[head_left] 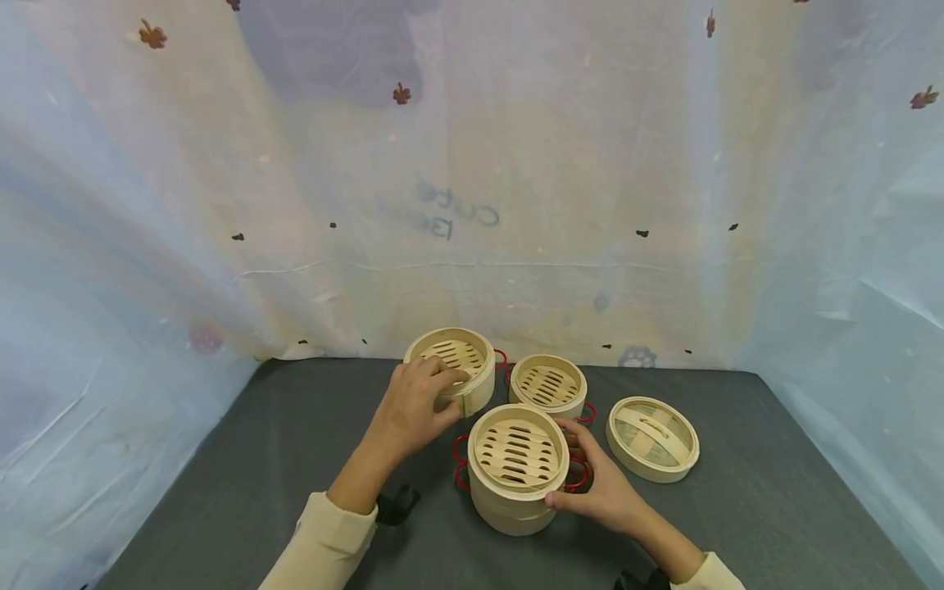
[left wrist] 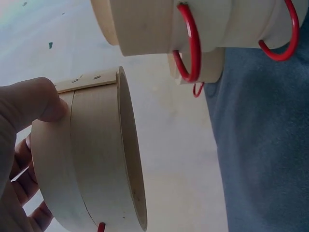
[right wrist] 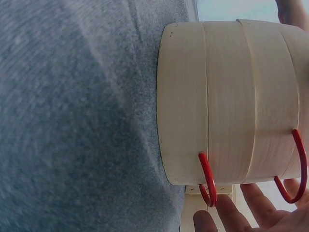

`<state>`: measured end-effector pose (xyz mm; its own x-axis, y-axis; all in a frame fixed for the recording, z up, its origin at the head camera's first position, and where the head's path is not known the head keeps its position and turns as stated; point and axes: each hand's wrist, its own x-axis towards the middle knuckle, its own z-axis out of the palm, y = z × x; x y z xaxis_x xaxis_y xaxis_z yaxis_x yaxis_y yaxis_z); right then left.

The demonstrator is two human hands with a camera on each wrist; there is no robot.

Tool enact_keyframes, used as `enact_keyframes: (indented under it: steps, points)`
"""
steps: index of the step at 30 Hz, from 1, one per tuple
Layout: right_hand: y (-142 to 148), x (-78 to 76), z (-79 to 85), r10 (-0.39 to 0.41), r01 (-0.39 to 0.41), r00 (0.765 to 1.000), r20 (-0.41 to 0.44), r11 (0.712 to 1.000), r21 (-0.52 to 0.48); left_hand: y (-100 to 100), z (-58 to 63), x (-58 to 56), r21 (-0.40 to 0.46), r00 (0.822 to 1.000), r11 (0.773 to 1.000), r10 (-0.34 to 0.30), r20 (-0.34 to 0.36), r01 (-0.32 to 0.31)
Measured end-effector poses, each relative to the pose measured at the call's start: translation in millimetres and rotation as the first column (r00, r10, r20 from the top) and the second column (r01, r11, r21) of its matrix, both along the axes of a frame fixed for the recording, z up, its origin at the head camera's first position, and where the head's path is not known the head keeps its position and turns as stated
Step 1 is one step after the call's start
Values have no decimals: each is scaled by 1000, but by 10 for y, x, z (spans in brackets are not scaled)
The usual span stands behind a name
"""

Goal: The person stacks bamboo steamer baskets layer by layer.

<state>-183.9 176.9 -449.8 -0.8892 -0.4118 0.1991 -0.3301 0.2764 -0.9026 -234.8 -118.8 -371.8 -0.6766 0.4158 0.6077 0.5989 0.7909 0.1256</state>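
My left hand [head_left: 424, 401] grips a round bamboo steamer basket [head_left: 483, 389] at the back left. In the left wrist view the thumb presses on the outer wall of this basket [left wrist: 96, 154], with fingers on its far side. A stack of two bamboo steamer baskets [head_left: 509, 518] stands on the table in front, slatted floor showing in the upper one. My right hand [head_left: 597, 487] holds the stack's right side near the top, thumb at the front and fingers behind. The right wrist view shows the stacked walls [right wrist: 227, 106] and red loop handles [right wrist: 208, 179].
Behind the stack stands another slatted steamer basket [head_left: 578, 410] with red handles. A woven bamboo lid [head_left: 652, 474] lies to the right. The dark cloth-covered table [head_left: 767, 492] meets a pale hanging sheet [head_left: 546, 205] at the back and sides.
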Motion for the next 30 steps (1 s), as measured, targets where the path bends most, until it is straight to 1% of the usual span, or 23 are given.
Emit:
enact_keyframes:
  steps: [7,13,18,23,26,30]
  points:
    - [6,7,-6,6,-6,1000,-20,1000,-3,15,38,35,14,999,1000,-26,-25,27]
    - [7,1,-8,-1,1,1000,-22,1000,12,30,70,72,14,999,999,-29,-19,30]
    - [5,-10,-15,-2,2,1000,-30,1000,20,52,97,109,7,997,998,-54,-56,55]
    - [6,-7,-14,-4,5,999,-31,1000,20,96,129,176,12,991,995,-93,-94,94]
    - [9,3,-7,-5,6,1000,-19,1000,8,124,140,229,17,990,994,-106,-89,108]
    - [19,7,-13,-2,3,1000,-27,1000,15,157,154,297,20,987,990,-139,-87,141]
